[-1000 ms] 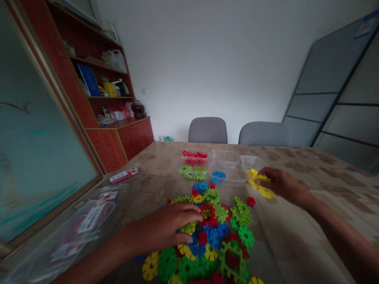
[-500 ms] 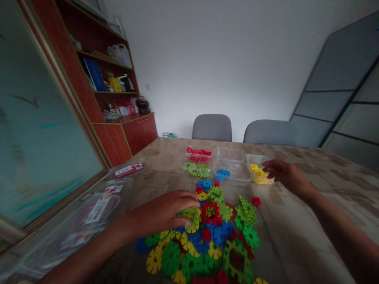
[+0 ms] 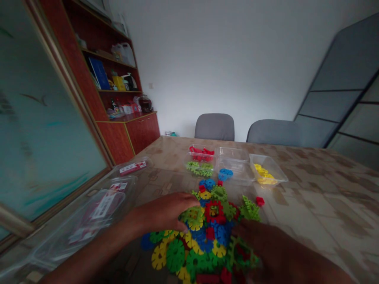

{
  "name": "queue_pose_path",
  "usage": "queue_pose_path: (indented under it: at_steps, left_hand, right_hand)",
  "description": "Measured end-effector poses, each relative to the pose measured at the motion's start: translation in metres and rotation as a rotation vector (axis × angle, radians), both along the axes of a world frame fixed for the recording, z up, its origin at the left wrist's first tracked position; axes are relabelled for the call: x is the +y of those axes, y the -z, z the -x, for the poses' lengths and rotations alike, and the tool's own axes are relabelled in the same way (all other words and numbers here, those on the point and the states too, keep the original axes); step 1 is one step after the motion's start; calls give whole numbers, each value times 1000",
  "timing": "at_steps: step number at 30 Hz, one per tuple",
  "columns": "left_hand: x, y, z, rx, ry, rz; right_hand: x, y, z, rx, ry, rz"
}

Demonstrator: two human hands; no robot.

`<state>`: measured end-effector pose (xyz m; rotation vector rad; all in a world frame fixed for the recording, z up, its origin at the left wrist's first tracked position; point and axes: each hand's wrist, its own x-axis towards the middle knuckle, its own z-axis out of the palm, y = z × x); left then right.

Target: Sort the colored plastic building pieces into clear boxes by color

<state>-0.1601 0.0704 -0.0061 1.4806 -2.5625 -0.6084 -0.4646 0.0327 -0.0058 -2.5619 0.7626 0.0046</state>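
Observation:
A heap of flat plastic building pieces (image 3: 195, 260) in green, yellow, blue and red covers the near middle of the table. My left hand (image 3: 173, 211) hovers at the heap's left side, thumb and fingers apart, beside a light-green square piece (image 3: 194, 215) and yellow notched discs. Over the heap's right edge reaches my right hand (image 3: 266, 244), dark and smeared, its fingertips close to blue pieces and a light-green frame piece (image 3: 237, 252); what its fingers do is unclear. A clear tub with yellow pieces (image 3: 265, 173) stands behind it.
Clear tubs at the back hold red pieces (image 3: 201, 153), light-green pieces (image 3: 199, 168) and blue pieces (image 3: 226, 174). Clear lids with labels (image 3: 103, 205) lie at left. A small red piece (image 3: 260, 201) sits right of the heap. Two grey chairs (image 3: 214, 126) stand beyond the table.
My right hand has come from the tub of yellow pieces down toward me, over the heap's right side. My left hand stays nearly where it was, fingers still apart.

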Motion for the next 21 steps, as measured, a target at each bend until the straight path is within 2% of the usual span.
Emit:
queue_pose_path:
  at_steps: [3, 7, 10, 12, 16, 21]
  left_hand:
    - [-1, 2, 4, 1, -22, -4]
    - [-8, 2, -6, 117, -54, -13]
    - [-19, 10, -19, 190, -156, 86]
    - [-27, 19, -25, 169, -238, 127]
    - [-34, 37, -27, 83, -307, 88]
    - [-35, 45, -27, 84, -319, 86]
  right_hand:
    - [-4, 9, -6, -53, -17, 50]
    - [-13, 18, -7, -29, -14, 25]
    - [-17, 25, -1, -75, -46, 37]
    - [-18, 27, 2, -119, -83, 24]
    - [-17, 22, 3, -179, -114, -14]
    - [-14, 13, -3, -201, -76, -90]
